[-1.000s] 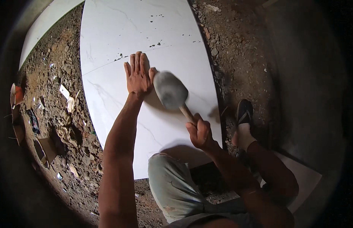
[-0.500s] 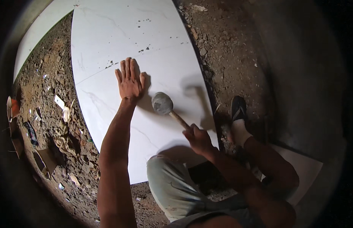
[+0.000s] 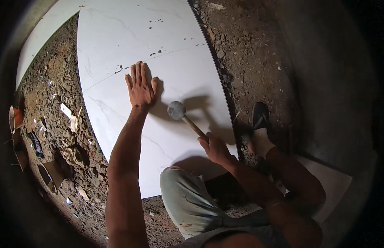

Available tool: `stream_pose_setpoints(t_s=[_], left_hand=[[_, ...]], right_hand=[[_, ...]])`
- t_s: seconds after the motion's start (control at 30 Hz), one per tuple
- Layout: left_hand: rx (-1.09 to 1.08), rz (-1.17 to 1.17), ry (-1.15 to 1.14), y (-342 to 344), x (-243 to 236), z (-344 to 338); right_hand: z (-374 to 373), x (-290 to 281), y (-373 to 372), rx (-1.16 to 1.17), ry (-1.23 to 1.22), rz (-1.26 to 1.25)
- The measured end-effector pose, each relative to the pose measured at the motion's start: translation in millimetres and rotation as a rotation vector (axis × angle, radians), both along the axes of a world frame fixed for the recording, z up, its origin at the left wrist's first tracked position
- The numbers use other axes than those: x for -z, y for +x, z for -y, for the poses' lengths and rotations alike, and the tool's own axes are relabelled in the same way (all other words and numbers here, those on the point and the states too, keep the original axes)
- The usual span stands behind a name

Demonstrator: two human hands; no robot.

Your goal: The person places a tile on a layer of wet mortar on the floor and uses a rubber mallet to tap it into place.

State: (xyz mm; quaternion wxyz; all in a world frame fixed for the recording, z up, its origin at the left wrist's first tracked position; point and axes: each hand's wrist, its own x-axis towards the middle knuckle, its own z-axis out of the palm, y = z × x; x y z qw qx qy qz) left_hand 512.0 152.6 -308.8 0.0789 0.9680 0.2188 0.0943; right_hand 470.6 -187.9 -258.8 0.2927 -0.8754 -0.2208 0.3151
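Observation:
My left hand (image 3: 141,90) lies flat on a large white floor tile (image 3: 159,136) with faint grey veins, its fingers stretched just short of the seam with a second white tile (image 3: 117,37) beyond. Dark specks of dirt dot the surface along that seam. Closed around the wooden handle of a mallet, my right hand (image 3: 216,149) is above the near right part of the tile. The mallet (image 3: 176,110) has a rounded grey head, which is to the right of my left wrist. Its shadow falls on the tile to the right of the head.
Rough soil with rubble and scraps (image 3: 68,120) lies left of the tiles. Torn cardboard (image 3: 52,175) is at the lower left. A strip of dirt (image 3: 249,62) runs between the tiles and a grey wall (image 3: 324,82). My sandalled foot (image 3: 261,120) rests there. Another pale slab (image 3: 332,182) lies at lower right.
The mallet head has come closer to the tile, and its shadow has drawn nearer to it. My left hand stays in the same place.

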Motion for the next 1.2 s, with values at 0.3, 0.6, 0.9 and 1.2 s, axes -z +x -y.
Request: stream_pose_setpoints(t_s=[0.3, 0.6, 0.9, 1.2], left_hand=[[0.003, 0.036, 0.023, 2, -1, 2], [-0.132, -0.013, -0.088, -94, 0, 74], [-0.142, -0.058, -0.134, -95, -18, 76], [-0.18, -0.088, -0.177, -95, -21, 78]], right_hand=[[35, 22, -20, -0.066, 0.051, 0.339], [13, -9, -27, -0.136, 0.101, 0.258], [-77, -55, 27, -0.054, 0.652, 0.318], [-90, -44, 56, 0.02, 0.423, 0.078]])
